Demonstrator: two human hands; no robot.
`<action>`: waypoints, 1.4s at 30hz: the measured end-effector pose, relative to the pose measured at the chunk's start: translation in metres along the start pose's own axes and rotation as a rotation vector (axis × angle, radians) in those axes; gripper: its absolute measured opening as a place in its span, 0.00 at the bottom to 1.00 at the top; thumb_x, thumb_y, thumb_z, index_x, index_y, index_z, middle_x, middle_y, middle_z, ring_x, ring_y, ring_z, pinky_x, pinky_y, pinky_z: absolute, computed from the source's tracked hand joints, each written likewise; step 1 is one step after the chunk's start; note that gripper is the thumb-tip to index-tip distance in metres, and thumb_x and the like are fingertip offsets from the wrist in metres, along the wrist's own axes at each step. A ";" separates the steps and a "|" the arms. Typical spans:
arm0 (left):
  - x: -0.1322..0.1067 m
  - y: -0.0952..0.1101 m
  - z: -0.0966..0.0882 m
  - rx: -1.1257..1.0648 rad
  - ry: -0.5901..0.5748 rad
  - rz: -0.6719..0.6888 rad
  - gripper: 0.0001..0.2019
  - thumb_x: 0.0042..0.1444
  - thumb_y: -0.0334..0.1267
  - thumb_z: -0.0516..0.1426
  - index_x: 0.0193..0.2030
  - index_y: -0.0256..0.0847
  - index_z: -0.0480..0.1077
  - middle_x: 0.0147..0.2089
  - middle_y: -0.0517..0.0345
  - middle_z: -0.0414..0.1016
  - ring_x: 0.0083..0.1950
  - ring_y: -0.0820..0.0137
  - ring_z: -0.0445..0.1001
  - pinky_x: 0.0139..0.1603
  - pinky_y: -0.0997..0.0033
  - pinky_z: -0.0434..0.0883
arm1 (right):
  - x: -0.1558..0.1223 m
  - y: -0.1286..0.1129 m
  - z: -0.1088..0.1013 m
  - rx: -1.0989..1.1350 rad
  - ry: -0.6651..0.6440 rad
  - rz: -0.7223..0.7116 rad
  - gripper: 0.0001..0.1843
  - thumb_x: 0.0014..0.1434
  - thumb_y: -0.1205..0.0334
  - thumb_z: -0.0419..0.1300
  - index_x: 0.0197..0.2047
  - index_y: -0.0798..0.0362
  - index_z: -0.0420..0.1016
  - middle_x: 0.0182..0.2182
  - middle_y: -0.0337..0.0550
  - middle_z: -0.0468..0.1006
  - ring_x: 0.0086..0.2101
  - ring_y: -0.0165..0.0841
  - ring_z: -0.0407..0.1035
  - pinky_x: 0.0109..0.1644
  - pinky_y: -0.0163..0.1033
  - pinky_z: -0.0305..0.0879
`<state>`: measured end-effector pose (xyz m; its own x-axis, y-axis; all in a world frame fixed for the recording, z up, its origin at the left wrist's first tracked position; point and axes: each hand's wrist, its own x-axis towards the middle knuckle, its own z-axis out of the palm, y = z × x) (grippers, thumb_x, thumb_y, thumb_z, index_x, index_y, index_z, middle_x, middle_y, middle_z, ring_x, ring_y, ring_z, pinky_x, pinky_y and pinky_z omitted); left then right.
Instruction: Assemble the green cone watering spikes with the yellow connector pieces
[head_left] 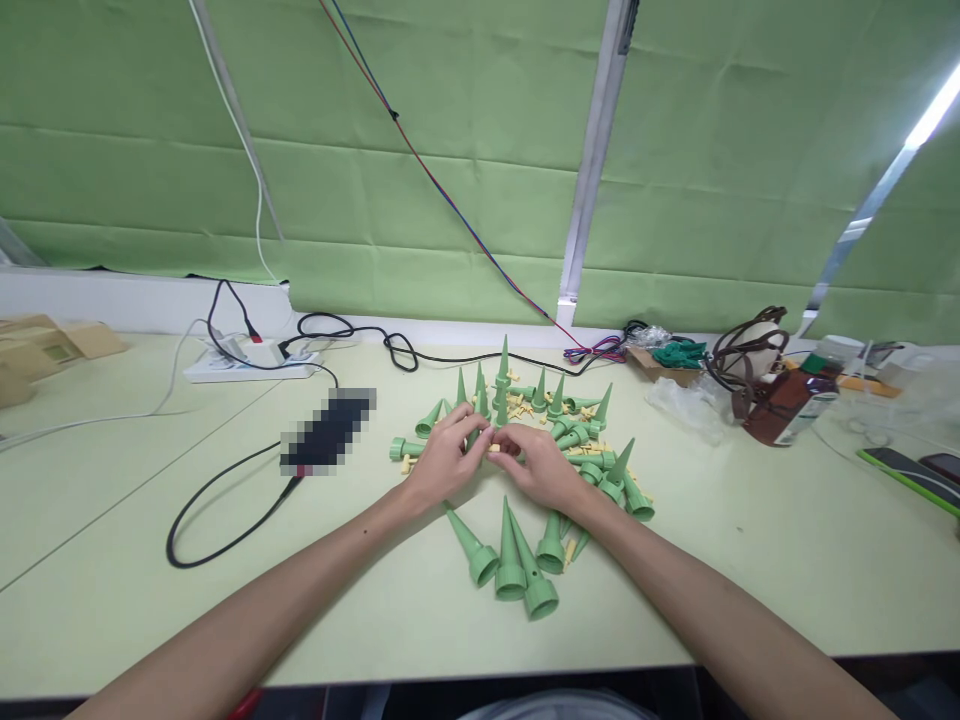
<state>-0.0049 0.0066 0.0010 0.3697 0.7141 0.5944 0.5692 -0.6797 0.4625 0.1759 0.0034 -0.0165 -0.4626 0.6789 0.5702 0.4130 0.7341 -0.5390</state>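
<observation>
Cones of green plastic [509, 578], tapered and wide-collared, crowd the pale table's [750, 580] middle, some upright, others lying among yellow plastic bits [406, 464]. There the right hand [536, 462] pinches one small pale-yellow plastic piece [494, 449]; the left hand [450, 452] curls its fingers beside it, grip unclear. Far right sits a reddish-brown bottle [787, 403]; left, a looped black cable [289, 489].

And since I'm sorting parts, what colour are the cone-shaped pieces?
The cone-shaped pieces are green, clearest in the head view.
</observation>
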 end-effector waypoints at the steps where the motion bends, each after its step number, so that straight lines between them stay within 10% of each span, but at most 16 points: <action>1: 0.000 0.000 0.000 0.000 0.002 0.000 0.11 0.67 0.37 0.50 0.34 0.39 0.69 0.35 0.58 0.64 0.35 0.71 0.66 0.35 0.72 0.65 | 0.000 0.000 0.000 0.003 0.006 -0.004 0.01 0.64 0.65 0.59 0.40 0.53 0.69 0.32 0.40 0.73 0.32 0.32 0.66 0.38 0.36 0.62; 42: -0.001 0.001 0.001 -0.028 -0.031 -0.006 0.12 0.67 0.37 0.50 0.33 0.39 0.69 0.35 0.57 0.64 0.36 0.70 0.66 0.34 0.71 0.65 | 0.000 0.002 -0.001 -0.021 -0.050 0.008 0.08 0.64 0.69 0.57 0.32 0.52 0.65 0.28 0.37 0.70 0.29 0.31 0.63 0.35 0.35 0.58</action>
<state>-0.0038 0.0058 0.0001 0.3892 0.7229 0.5709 0.5508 -0.6794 0.4848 0.1772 0.0047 -0.0171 -0.4975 0.6833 0.5344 0.4329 0.7295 -0.5296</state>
